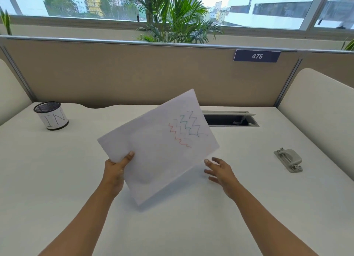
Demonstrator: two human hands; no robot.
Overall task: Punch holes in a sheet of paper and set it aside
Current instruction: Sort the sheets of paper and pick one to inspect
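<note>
A white sheet of paper (159, 146) with red, green and blue zigzag lines is held tilted above the white desk (57, 179). My left hand (116, 169) grips its left edge, thumb on top and fingers hidden behind the sheet. My right hand (220, 171) hovers with fingers spread just beside the paper's lower right edge, holding nothing. A grey hole punch (288, 159) lies on the desk at the right, well apart from both hands.
A black mesh cup (51, 115) with a white label stands at the back left. An open cable hatch (230, 119) sits in the desk behind the paper. A beige partition (134, 73) closes the back, with padded side panels left and right.
</note>
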